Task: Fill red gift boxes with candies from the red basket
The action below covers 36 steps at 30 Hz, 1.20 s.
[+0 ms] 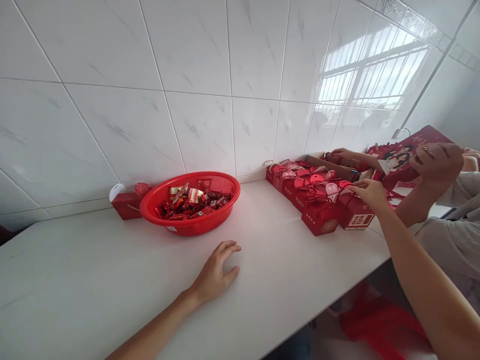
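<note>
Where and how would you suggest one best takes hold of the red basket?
I'd grip the red basket by its flared rim, at the right and near-left, coming from the front: the tiled wall is close behind and a small red box sits at its left. Being wide and loaded with wrapped packets, it should stay more level held from two sides.

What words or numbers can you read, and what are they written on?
Nothing reads for sure.
Small red boxes: gold writing, too small.
Pale box panel: too blurred.
Big red box: gold lettering, blurred, partly covered.
Shiny wrappers: too small.
Basket sticker: too small.
</note>
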Available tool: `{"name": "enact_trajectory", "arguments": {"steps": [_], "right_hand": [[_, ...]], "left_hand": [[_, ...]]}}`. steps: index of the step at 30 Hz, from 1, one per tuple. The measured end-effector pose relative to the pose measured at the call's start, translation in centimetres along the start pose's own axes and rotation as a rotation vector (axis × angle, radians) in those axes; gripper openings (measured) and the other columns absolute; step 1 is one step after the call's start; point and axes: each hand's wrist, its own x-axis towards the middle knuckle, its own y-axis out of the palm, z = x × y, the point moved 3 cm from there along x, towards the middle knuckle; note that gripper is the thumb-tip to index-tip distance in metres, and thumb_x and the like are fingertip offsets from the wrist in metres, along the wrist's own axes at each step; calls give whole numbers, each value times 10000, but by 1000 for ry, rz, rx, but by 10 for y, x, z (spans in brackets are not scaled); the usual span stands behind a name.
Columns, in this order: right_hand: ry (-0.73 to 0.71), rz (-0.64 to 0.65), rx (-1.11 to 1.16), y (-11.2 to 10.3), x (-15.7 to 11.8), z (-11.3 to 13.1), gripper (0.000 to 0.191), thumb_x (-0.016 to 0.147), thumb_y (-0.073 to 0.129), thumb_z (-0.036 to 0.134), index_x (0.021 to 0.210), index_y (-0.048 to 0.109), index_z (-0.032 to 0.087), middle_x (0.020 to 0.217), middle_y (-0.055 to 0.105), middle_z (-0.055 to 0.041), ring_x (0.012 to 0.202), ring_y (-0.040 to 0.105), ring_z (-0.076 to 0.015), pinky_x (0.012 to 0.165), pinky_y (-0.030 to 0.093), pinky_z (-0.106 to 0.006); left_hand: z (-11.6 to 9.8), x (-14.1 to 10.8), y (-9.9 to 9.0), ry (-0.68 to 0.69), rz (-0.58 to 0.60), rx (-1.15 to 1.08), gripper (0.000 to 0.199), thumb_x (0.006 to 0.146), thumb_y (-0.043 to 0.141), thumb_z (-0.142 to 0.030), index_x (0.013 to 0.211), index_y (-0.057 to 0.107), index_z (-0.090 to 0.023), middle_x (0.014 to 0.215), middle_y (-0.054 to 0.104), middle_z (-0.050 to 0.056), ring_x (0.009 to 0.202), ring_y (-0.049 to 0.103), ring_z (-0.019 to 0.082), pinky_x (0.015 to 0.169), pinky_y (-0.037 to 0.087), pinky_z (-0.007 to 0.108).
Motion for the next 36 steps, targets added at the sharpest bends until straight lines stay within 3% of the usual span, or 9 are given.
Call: {"name": "enact_trajectory", "arguments": {"steps": [4,8,13,15,20,22,25,31,36], "right_hand": [[89,68,6,-12,-22,10,176,744,650,293,872,642,172,895,721,-186,799,650,-265,693,438,-357],[160,-35,48,-12,-54,17,278,761,617,321,995,646,174,1035,713,-185,927,641,-277,854,448,-394],[41,-78,-10,24,-98,18,785,707,592,681,1219,589,86,1198,633,-250,1113,574,-380,929,447,-509],[-4,-61,-84,44,-111,18,893,747,529,749,1302,534,49,1273,583,-280,1211,524,-408,973,427,-524],[12,-7,-236,79,-122,19,815,832,486,690,1352,495,62,1360,514,-294,1199,510,-433,943,422,-545],[34,-11,-254,83,-118,17,753,838,498,643,1320,520,65,1319,536,-286,1150,527,-430,934,420,-551],[60,-45,-268,84,-111,9,703,826,528,586,1288,543,55,1291,542,-289,1143,516,-442,955,397,-571],[64,-89,-241,78,-101,-5,699,824,528,523,1287,547,-1,1403,446,-337,1236,447,-496,1002,341,-610],[-4,-201,-162,72,-96,14,695,842,589,468,1279,550,-72,1377,449,-423,1263,457,-560,992,358,-661]], "left_hand": [[0,0,1,-3,9,6,389,806,591,-158,1179,662,-243,1328,601,85,1287,570,273,1087,493,425],[1,-1,3,-15,22,17,404,807,582,-142,1193,650,-239,1343,585,88,1285,567,270,1062,512,417],[0,-2,3,-37,45,20,402,828,565,-149,1213,635,-238,1366,561,92,1299,552,271,959,571,376],[-1,-3,2,-32,45,28,399,827,567,-145,1210,636,-238,1361,564,91,1300,550,271,972,563,379],[-2,-3,2,-28,47,38,389,838,565,-144,1210,631,-238,1373,560,97,1277,564,274,900,591,364],[-1,-3,2,-17,40,52,386,836,568,-140,1205,633,-236,1368,564,97,1278,564,271,958,571,387],[1,-3,4,2,43,72,390,826,576,-129,1199,635,-225,1364,565,102,1293,555,263,1080,497,430],[2,-2,6,21,42,63,404,811,588,-122,1201,636,-218,1360,565,110,1299,548,264,1101,481,438],[1,-3,9,11,46,40,440,775,633,-120,1206,642,-210,1359,562,123,1307,536,269,1126,448,447]]}}
